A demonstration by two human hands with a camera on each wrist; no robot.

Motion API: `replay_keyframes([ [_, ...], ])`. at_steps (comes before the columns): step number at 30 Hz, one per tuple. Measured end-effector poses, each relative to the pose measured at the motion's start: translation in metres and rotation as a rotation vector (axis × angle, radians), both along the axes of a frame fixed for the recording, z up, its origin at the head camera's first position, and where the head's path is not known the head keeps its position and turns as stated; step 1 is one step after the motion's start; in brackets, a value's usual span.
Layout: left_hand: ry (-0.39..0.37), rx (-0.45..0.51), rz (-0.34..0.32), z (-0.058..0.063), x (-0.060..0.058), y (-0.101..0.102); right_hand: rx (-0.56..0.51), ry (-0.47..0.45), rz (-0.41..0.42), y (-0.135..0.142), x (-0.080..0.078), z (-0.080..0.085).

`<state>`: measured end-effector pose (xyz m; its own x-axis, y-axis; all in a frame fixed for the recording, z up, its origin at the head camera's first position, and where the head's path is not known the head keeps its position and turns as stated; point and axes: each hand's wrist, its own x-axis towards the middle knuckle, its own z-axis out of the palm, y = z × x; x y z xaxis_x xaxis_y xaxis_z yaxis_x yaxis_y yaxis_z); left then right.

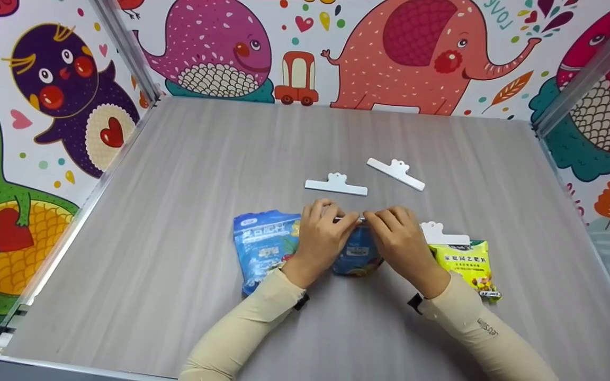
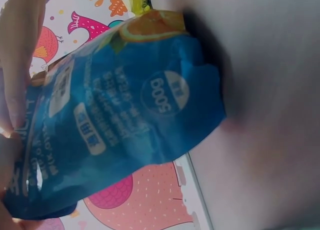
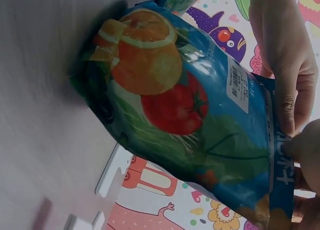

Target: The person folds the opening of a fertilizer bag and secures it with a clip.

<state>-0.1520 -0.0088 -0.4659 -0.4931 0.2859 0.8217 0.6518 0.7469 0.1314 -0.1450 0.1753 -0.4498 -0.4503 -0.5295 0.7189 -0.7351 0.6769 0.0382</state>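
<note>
A blue pouch (image 1: 357, 256) with printed fruit stands upright between my hands. At one end of its top edge, the fingers and thumb of my left hand (image 1: 318, 238) pinch the pouch. My right hand (image 1: 401, 241) pinches the other end, its fingertips close to those of the left. In the left wrist view, the pouch (image 2: 120, 115) shows a 500g mark, with its base close over the table. An orange and a tomato are printed on the pouch (image 3: 200, 125) in the right wrist view. The fingers cover much of its top strip.
Another blue pouch (image 1: 262, 243) lies left of my left hand. Right of my right hand lies a yellow packet (image 1: 464, 264), with a white clip (image 1: 447, 238) along its top. Beyond my hands lie a white sealing clip (image 1: 337, 186) and a second, slanted clip (image 1: 396, 173).
</note>
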Motion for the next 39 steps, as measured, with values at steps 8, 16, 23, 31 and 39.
replay_keyframes([
  [8,0.085,-0.086,0.013,0.003,-0.001,-0.002,0.013,0.057,-0.029,-0.002,-0.002,0.003],
  [16,0.118,-0.18,0.021,0.014,0.004,-0.002,0.057,0.11,-0.033,-0.001,-0.002,0.006],
  [23,0.093,-0.346,0.021,0.024,0.011,-0.009,0.159,0.168,0.0,0.004,-0.002,0.01],
  [31,0.107,-0.471,-0.014,0.034,0.017,-0.016,0.24,0.234,0.084,0.011,-0.002,0.013],
  [39,0.088,-0.591,-0.034,0.04,0.02,-0.02,0.318,0.262,0.158,0.02,-0.004,0.016],
])
